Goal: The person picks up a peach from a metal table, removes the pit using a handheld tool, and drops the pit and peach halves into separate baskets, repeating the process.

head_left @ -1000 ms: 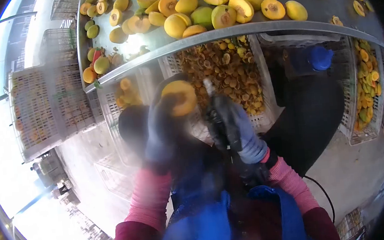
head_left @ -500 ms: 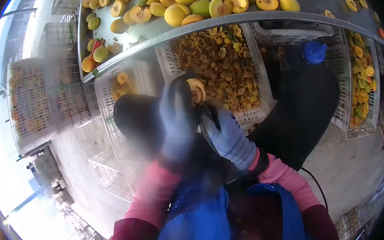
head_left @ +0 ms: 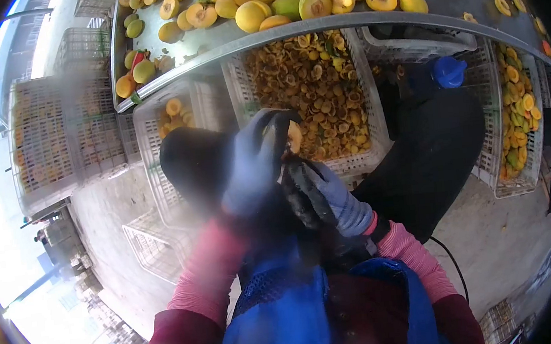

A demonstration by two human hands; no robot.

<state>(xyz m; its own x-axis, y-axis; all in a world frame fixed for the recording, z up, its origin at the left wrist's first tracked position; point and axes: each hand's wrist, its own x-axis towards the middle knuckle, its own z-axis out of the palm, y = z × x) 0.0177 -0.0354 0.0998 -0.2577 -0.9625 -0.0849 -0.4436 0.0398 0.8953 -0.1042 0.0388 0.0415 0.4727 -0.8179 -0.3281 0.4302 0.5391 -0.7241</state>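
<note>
My left hand [head_left: 251, 158], in a blue-grey glove with dark fingertips, is closed around a halved yellow fruit [head_left: 295, 137]; its cut side shows at the right of the fingers. Just below and to the right, my right hand [head_left: 338, 199], gloved the same way, is wrapped round a dark tool [head_left: 305, 192] whose upper end meets the fruit's lower edge. Part of the tool is hidden by the glove. Beneath the hands stands a white crate [head_left: 375, 107] holding brown and yellow fruit scraps [head_left: 325, 105].
A metal table [head_left: 213, 61] with whole and halved fruits [head_left: 251, 17] spans the top. Crates of fruit stand at the left [head_left: 48, 192] and right [head_left: 513, 189]. A blue jug [head_left: 449, 72] is beyond my right knee, and a white crate [head_left: 153, 238] lies at lower left.
The fruit half has turned and shows less of its cut face. My right hand has shifted slightly right and down, and more of the dark tool is visible.
</note>
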